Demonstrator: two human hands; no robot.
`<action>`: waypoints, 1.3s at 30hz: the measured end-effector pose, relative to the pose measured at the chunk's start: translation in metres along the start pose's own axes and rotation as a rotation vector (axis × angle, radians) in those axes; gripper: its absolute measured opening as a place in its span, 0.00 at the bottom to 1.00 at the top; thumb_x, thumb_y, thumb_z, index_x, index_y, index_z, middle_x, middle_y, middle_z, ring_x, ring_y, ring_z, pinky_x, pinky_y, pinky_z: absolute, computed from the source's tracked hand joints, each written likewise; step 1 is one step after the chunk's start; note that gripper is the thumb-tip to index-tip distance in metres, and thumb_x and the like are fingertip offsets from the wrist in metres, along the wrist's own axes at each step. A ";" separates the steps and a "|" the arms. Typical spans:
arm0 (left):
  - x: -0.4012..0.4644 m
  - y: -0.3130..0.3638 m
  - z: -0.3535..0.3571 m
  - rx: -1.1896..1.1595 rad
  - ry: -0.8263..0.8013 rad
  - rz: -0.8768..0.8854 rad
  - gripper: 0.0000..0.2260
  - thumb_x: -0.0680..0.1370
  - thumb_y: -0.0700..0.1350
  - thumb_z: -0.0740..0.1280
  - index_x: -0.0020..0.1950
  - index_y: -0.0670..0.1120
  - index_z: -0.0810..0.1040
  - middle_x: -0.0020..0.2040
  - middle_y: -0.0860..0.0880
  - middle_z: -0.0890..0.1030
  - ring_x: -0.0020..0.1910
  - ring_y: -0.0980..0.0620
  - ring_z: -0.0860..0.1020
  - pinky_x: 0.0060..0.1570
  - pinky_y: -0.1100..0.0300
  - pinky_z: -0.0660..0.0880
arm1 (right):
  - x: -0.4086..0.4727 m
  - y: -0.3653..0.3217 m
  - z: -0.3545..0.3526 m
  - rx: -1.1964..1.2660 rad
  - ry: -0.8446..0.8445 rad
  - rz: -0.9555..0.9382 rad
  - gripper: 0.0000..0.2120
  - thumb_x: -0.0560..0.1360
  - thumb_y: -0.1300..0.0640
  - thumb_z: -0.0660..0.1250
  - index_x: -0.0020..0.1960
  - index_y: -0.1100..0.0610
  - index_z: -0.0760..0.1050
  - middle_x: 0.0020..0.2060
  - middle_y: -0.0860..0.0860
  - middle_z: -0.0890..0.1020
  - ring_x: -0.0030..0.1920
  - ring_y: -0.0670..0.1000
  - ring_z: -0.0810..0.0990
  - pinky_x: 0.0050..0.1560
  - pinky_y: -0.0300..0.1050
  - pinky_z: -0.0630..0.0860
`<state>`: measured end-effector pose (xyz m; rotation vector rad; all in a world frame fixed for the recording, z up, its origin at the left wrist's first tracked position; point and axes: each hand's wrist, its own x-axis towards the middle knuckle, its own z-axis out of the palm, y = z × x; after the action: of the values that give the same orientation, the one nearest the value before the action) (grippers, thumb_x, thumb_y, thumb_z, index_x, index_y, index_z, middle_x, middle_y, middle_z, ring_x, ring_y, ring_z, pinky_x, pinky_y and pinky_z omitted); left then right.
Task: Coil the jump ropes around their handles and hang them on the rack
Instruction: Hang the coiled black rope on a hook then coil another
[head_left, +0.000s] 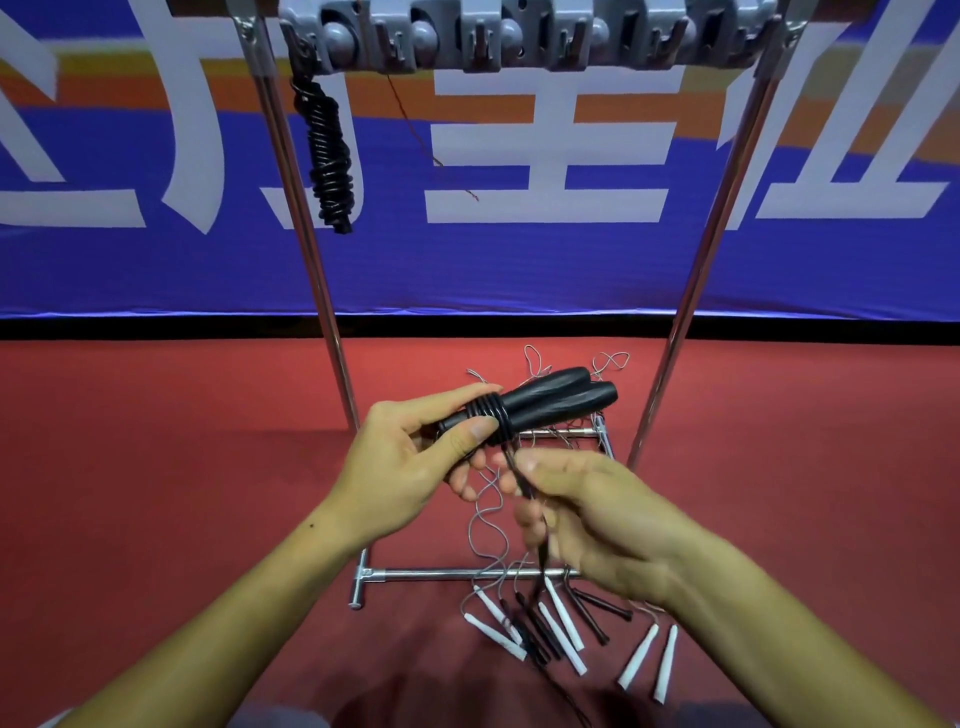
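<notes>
My left hand (410, 457) grips two black jump rope handles (556, 397) held side by side, pointing up and to the right. Several turns of black rope (488, 415) circle the handles near my thumb. From those turns the rope runs down into my right hand (592, 512), which pinches it just below the handles; the loose rope (543, 561) trails on to the floor. A coiled black jump rope (327, 156) hangs from the left hook of the grey hook bar (519, 39) of the rack.
The rack's chrome uprights (696, 291) and base bar (457, 574) stand on the red floor straight ahead. Several uncoiled ropes with white handles (563, 618) and thin dark handles (592, 616) lie tangled at the base. A blue banner (519, 260) hangs behind.
</notes>
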<state>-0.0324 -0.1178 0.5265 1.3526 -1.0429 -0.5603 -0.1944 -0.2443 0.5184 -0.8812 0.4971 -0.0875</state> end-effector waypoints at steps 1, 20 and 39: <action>-0.001 0.004 -0.002 -0.013 -0.033 0.015 0.14 0.81 0.41 0.72 0.66 0.47 0.83 0.35 0.47 0.82 0.29 0.50 0.75 0.35 0.47 0.84 | -0.011 -0.007 0.001 0.212 -0.145 0.166 0.09 0.85 0.63 0.62 0.60 0.65 0.78 0.42 0.54 0.79 0.29 0.45 0.72 0.26 0.35 0.70; 0.003 -0.014 -0.015 0.427 0.030 0.125 0.16 0.81 0.48 0.73 0.67 0.65 0.82 0.36 0.50 0.83 0.27 0.50 0.82 0.35 0.50 0.83 | -0.010 -0.014 -0.002 -0.308 0.172 -0.031 0.14 0.82 0.52 0.68 0.50 0.64 0.82 0.32 0.49 0.78 0.25 0.43 0.66 0.24 0.35 0.59; 0.002 -0.008 -0.022 0.450 -0.373 -0.096 0.14 0.83 0.45 0.72 0.66 0.58 0.84 0.37 0.44 0.81 0.28 0.50 0.79 0.36 0.47 0.84 | -0.006 -0.018 -0.026 -1.437 0.187 -0.723 0.05 0.74 0.48 0.78 0.48 0.46 0.84 0.44 0.44 0.74 0.45 0.46 0.76 0.44 0.42 0.72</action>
<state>-0.0108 -0.1091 0.5219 1.7396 -1.4749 -0.6929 -0.2088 -0.2733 0.5207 -2.4602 0.3397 -0.5150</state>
